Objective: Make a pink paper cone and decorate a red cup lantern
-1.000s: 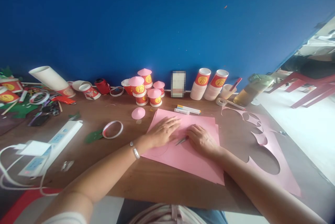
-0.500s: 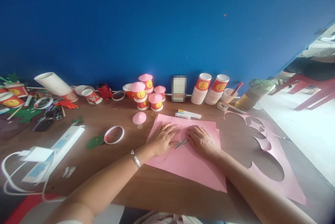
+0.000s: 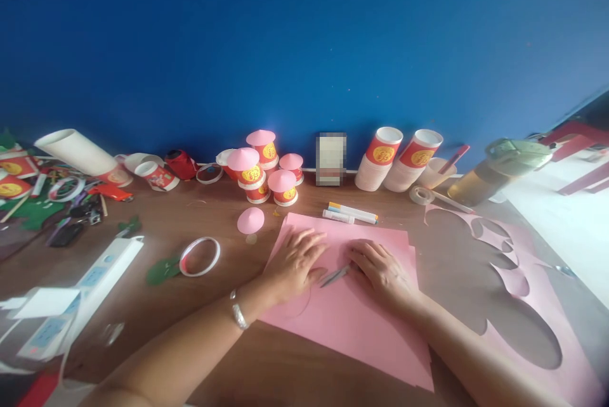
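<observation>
A stack of pink paper sheets (image 3: 371, 337) lies on the brown table. My left hand (image 3: 295, 261) rests flat on it, fingers stretched out and holding nothing. My right hand (image 3: 383, 274) is on the same paper, its fingers curled over one end of a slim grey metal tool (image 3: 335, 277). The tool's narrow tips point left toward my left thumb; its other end is hidden under my fingers, so I cannot tell its kind. A faint curved line shows on the paper below my left hand.
Behind the paper lie markers (image 3: 352, 212). Paper cups with pink cone tops (image 3: 282, 186) stand left, stacked cups (image 3: 383, 156) right. A jug (image 3: 499, 172), tape roll (image 3: 421, 196) and cut pink sheet (image 3: 547, 312) are at right; a power strip (image 3: 88, 290) and white ring (image 3: 200, 257) at left.
The view has shifted slightly closer and turned a little. Both hands stay on the pink paper, and the grey metal tool is still under my right fingers.
</observation>
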{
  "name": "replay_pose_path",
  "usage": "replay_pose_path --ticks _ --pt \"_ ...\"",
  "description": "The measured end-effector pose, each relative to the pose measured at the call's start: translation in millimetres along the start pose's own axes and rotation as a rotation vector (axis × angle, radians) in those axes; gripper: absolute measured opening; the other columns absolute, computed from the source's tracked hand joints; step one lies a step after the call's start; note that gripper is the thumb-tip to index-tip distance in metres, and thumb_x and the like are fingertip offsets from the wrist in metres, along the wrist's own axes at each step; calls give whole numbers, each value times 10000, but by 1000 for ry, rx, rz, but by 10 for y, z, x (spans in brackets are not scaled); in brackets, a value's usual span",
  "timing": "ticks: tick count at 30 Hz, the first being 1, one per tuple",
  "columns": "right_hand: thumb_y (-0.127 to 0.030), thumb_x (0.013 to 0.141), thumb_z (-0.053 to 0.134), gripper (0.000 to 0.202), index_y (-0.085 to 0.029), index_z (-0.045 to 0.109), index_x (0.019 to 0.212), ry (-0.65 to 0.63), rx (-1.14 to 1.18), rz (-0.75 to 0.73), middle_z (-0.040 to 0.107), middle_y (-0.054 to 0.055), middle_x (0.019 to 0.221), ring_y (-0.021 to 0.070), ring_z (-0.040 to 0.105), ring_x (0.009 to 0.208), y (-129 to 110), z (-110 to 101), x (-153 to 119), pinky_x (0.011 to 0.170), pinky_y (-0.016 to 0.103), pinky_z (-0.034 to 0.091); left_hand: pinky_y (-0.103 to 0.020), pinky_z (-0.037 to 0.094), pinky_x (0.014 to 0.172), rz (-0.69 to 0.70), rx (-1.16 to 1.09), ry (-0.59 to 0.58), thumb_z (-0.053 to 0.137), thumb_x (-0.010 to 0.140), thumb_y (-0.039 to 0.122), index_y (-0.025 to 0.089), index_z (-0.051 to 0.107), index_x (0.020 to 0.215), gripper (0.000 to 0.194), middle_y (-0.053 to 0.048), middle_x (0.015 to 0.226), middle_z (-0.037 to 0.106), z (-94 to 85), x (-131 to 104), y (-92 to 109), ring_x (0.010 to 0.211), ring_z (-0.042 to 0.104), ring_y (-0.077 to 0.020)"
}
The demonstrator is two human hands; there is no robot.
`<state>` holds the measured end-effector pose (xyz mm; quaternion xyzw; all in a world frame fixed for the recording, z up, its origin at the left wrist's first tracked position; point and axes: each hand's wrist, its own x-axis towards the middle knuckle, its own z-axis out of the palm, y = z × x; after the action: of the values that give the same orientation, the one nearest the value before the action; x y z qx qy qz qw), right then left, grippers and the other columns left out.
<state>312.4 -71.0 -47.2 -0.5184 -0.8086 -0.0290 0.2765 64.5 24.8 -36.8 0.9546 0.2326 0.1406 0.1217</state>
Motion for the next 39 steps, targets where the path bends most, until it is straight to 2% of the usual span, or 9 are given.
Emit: replay_pose_path --ticks 5,11,19,30,39 --pt "-206 997 549 276 -204 637 1258 -2 56 -3 704 139 1216 272 671 1097 11 -46 -32 892 438 603 -589 298 1259 -11 -27 -29 519 1012 426 226 503 1457 488 -97 1557 510 -17 -9 5 1465 418 -309" --pt "-210 995 539 309 -221 646 1284 -2 70 7 713 140 1226 283 680 1121 20 -82 -81 885 450 624 -625 306 1241 -44 -16 -81 535 1006 415 227 517 1451 483 -91 1552 522 -82 8 46 1444 446 -314" --pt "-197 1017 507 261 -158 654 1230 -6 24 -29 713 147 1218 261 669 1145 8 -133 -47 895 410 614 -616 315 1237 -41 -10 -112 551 1002 404 213 520 1450 489 -75 1555 523 -126 15 54 1443 449 -311" --pt "-169 998 532 256 -143 670 1211 -24 43 -15 712 154 1220 262 663 1151 -7 -156 -51 900 401 604 -565 310 1243 -25 -6 -67 524 1017 414 209 530 1450 479 -64 1531 548 -121 11 47 1439 447 -291" --pt "-179 1009 524 249 -139 652 1219 -28 37 -23 708 155 1230 265 652 1175 -9 -153 -48 907 410 605 -576 287 1251 -34 -19 -71 551 1004 403 223 526 1457 487 -58 1546 533 -103 -6 41 1443 440 -299"
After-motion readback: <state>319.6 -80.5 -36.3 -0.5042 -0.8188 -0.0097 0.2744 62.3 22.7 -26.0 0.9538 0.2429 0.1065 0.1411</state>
